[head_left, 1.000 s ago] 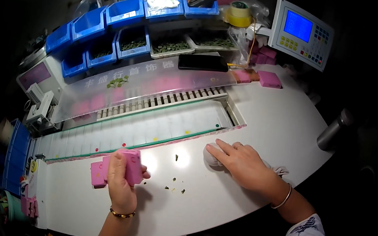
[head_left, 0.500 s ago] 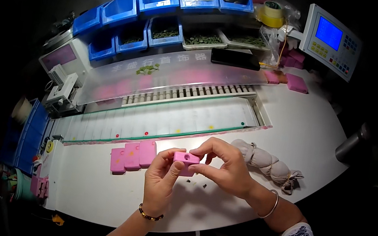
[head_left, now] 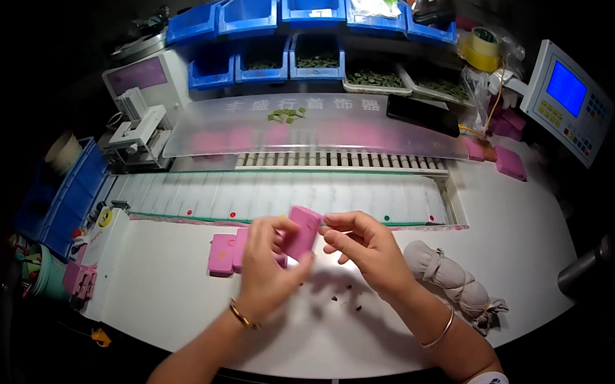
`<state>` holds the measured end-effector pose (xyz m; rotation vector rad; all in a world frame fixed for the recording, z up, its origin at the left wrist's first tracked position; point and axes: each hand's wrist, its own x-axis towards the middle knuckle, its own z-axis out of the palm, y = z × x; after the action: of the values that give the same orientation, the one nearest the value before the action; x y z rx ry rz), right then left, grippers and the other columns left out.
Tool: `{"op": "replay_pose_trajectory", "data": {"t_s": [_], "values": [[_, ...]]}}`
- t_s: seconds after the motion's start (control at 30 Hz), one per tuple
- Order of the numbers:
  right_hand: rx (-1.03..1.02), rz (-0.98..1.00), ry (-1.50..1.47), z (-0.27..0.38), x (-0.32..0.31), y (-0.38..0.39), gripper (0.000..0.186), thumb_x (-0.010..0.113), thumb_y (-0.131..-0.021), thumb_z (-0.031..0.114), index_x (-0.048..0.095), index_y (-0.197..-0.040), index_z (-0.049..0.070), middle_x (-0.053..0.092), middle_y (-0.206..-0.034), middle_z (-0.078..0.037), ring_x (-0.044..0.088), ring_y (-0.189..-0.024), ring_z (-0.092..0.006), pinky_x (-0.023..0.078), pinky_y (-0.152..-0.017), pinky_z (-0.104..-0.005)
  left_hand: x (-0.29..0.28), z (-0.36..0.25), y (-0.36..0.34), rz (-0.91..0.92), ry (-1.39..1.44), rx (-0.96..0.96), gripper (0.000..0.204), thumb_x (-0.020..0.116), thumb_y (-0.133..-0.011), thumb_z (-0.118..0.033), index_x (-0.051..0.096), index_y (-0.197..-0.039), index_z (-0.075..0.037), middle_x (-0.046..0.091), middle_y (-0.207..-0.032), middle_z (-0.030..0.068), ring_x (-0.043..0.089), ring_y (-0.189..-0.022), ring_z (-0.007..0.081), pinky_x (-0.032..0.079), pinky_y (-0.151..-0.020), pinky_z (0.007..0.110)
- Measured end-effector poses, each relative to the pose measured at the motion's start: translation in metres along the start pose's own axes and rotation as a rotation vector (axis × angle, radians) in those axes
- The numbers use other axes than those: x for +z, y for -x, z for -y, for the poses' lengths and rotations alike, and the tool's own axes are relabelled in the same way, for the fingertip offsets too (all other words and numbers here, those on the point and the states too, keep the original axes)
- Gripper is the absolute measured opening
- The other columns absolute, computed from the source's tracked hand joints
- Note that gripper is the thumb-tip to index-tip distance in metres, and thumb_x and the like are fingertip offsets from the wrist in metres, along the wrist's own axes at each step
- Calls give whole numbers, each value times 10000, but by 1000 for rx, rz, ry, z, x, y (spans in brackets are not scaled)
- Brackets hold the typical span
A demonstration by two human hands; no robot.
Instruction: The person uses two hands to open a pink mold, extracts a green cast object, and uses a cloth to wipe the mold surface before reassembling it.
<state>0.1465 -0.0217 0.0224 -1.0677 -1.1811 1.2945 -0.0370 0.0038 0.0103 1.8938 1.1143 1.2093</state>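
Note:
My left hand (head_left: 268, 266) is closed round a pink rubber mould (head_left: 302, 231), raised and tilted above the white table. Close to the mould's upper right corner, my right hand (head_left: 366, 250) has thumb and forefinger drawn together. A tiny greenish thing seems to show at those fingertips, too small to name. Other pink moulds (head_left: 222, 255) lie on the table behind my left hand and are partly covered by it. Several small dark bits (head_left: 334, 299) are scattered on the table below my hands.
A white conveyor strip (head_left: 275, 197) crosses behind my hands, under a clear cover (head_left: 253, 132). Blue bins (head_left: 250, 14) and trays of green pieces (head_left: 376, 79) stand behind. A tied cloth roll (head_left: 447, 278) lies right, below a control panel (head_left: 568, 96).
My left hand has turned the mould from edge-on to upright and tilted. My right hand has come off it slightly. The whole scene has shifted right in the view.

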Motion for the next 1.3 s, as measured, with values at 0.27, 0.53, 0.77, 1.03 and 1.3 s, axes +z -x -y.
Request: {"op": "replay_pose_trajectory", "data": {"t_s": [0.27,0.53,0.77,1.03,1.3], "values": [[-363,233,821,-34,29,-24,833,793,-731,245,368,-1406,4,453,-1367,-215,401,-1272,-392,354,-1067,-446,-77,117,-69,-156,-570,-127,370,776,-722,-230,637,-1007,-39,593,-1072,117,574,-1027,285,478,-891,377],[-413,242,927,-50,43,-36,769,794,-666,150,434,-1324,-18,497,-1250,-204,447,-1199,-387,400,-1020,-441,-73,113,-86,-159,-622,-140,388,777,-741,-289,666,-1012,-36,604,-1068,124,585,-999,297,476,-893,395],[-546,46,849,-5,-7,-8,694,762,-638,82,466,-1259,-11,514,-1163,-178,495,-1091,-343,427,-955,-422,-22,47,-64,255,506,-428,453,607,-949,-349,583,-1218,14,636,-1088,118,623,-952,166,513,-806,291],[-490,10,467,6,-25,9,776,822,-685,94,441,-1356,15,509,-1268,-125,541,-1104,-226,460,-925,-342,25,10,-41,641,1024,-417,566,638,-933,-219,402,-1378,40,507,-1350,143,538,-1219,247,483,-1014,375],[-512,77,607,11,-35,11,492,804,-758,157,569,-1166,12,610,-1070,-90,590,-896,-171,479,-807,-302,33,10,-34,697,555,-2,813,756,-764,2,359,-1470,-74,440,-1218,51,508,-1185,183,488,-1006,322]]}}
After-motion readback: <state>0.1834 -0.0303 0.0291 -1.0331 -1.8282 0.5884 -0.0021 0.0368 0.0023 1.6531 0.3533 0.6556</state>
